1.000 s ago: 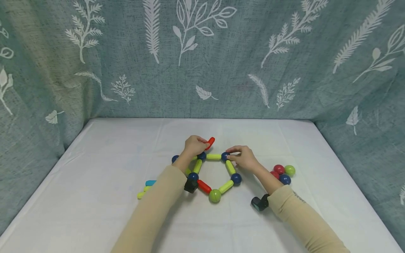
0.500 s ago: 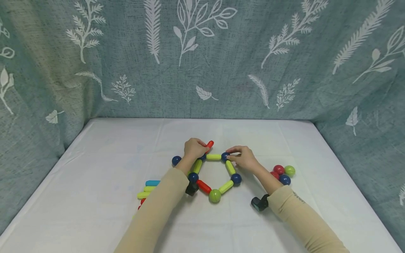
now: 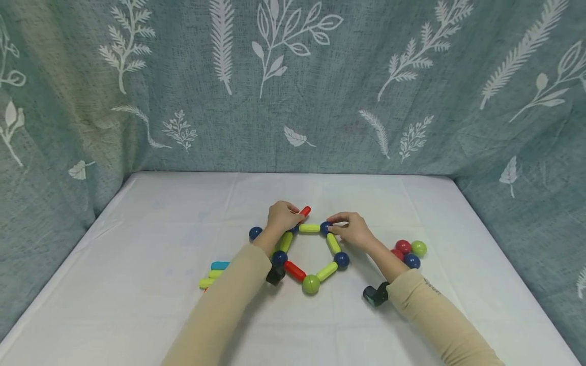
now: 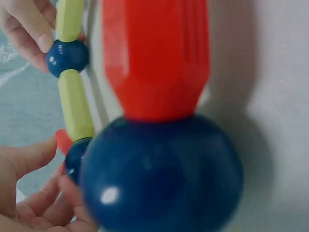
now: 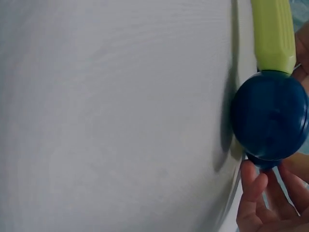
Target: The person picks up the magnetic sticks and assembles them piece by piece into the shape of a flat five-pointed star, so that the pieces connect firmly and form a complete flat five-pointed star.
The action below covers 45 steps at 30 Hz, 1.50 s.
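Note:
A ring of yellow-green rods (image 3: 309, 228), one red rod (image 3: 295, 271), blue balls (image 3: 341, 260) and a green ball (image 3: 311, 284) lies on the white cloth. At its far left corner my left hand (image 3: 283, 217) pinches another red rod (image 3: 305, 211), whose near end is right at the far-left blue ball (image 4: 75, 159). That rod slants outward, away from the ring. My right hand (image 3: 351, 229) holds the far-right blue ball (image 3: 325, 227) between thumb and fingers. Part of the ring's left side is hidden behind my left hand and wrist.
A separate blue ball (image 3: 255, 233) sits left of my left wrist. Loose rods, including a blue one (image 3: 220, 266), lie partly under the left sleeve. To the right, red balls (image 3: 403, 246), a green ball (image 3: 418, 248) and a blue ball (image 3: 412, 261) are clustered. A patterned curtain (image 3: 293, 101) hangs behind the table.
My left hand has come down slightly toward me, bringing the red rod from beyond the far-left blue ball to right at it. My right hand has stayed on its ball.

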Each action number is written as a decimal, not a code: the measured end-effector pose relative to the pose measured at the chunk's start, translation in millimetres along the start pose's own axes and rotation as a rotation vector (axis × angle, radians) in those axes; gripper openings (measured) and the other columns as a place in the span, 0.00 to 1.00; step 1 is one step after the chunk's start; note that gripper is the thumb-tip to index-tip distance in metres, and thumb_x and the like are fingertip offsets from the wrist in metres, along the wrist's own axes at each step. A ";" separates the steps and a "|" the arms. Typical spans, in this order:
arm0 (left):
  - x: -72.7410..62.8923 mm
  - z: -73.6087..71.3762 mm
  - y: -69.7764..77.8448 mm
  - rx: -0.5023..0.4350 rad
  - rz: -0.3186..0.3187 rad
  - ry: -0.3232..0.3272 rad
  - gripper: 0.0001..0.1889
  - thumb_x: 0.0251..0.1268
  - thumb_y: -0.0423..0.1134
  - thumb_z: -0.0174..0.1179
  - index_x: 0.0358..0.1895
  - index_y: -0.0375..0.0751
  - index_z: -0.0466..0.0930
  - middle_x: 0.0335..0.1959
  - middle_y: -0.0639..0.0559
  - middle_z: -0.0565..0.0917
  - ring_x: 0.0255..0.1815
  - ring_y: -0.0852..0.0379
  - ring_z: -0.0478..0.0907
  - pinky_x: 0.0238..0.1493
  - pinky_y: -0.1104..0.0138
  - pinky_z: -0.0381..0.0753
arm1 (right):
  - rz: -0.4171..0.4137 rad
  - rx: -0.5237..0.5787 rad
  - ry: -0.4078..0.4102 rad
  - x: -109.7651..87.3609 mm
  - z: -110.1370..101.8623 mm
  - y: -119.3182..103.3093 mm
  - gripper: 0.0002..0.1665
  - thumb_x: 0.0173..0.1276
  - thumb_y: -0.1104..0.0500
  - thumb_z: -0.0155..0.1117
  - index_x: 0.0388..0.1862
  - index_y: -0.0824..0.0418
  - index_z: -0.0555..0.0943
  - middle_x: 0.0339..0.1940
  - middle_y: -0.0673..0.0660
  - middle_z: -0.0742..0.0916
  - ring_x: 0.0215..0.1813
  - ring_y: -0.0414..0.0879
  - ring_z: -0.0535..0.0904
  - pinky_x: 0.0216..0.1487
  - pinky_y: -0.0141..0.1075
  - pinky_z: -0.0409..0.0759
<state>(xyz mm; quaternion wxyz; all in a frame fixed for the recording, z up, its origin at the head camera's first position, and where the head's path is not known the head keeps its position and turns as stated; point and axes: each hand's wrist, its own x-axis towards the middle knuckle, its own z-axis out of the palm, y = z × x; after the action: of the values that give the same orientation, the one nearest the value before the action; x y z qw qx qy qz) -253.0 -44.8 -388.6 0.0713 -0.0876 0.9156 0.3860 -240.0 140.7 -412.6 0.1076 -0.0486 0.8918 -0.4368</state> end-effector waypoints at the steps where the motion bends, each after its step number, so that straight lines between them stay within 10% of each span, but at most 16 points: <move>1: -0.9 -2.2 -0.8 0.008 0.015 -0.021 0.11 0.58 0.40 0.62 0.40 0.36 0.81 0.37 0.44 0.81 0.35 0.53 0.77 0.34 0.66 0.77 | -0.004 -0.001 -0.007 -0.5 -0.4 0.0 0.16 0.63 0.62 0.61 0.51 0.62 0.79 0.52 0.59 0.80 0.48 0.52 0.78 0.36 0.34 0.78; 11: -15.7 -44.1 -22.8 0.321 0.212 -0.189 0.11 0.61 0.35 0.57 0.45 0.37 0.81 0.43 0.46 0.81 0.46 0.50 0.75 0.48 0.60 0.74 | -0.092 -0.073 -0.104 -22.6 -12.3 4.2 0.25 0.61 0.59 0.63 0.58 0.62 0.73 0.56 0.62 0.77 0.48 0.53 0.77 0.43 0.38 0.78; 21: -25.7 -74.9 -51.1 0.349 0.318 -0.255 0.13 0.62 0.32 0.56 0.49 0.33 0.78 0.49 0.40 0.78 0.51 0.44 0.73 0.50 0.57 0.74 | -0.136 -0.112 -0.123 -49.8 -15.5 9.7 0.23 0.57 0.57 0.67 0.51 0.62 0.77 0.46 0.59 0.82 0.41 0.48 0.79 0.39 0.38 0.79; 30: -27.1 -82.8 -66.4 0.399 0.381 -0.300 0.15 0.64 0.32 0.53 0.52 0.33 0.77 0.51 0.38 0.76 0.51 0.44 0.74 0.51 0.55 0.73 | -0.104 -0.116 -0.091 -63.9 -14.4 10.3 0.10 0.55 0.60 0.69 0.32 0.64 0.79 0.29 0.52 0.82 0.30 0.42 0.79 0.27 0.33 0.78; 45: -70.2 -80.5 -76.9 0.479 0.485 -0.306 0.09 0.54 0.30 0.63 0.39 0.34 0.80 0.35 0.46 0.81 0.36 0.54 0.77 0.40 0.62 0.78 | 0.013 -0.086 -0.042 -39.4 -24.1 8.9 0.13 0.58 0.61 0.67 0.39 0.66 0.79 0.35 0.57 0.82 0.30 0.43 0.80 0.31 0.34 0.80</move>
<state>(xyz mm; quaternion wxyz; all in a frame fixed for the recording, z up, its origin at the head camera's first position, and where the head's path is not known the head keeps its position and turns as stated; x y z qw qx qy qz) -173.1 -148.1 -372.4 0.1321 0.2094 0.9529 0.1751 -207.2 171.8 -399.5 0.1269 -0.0566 0.9075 -0.3964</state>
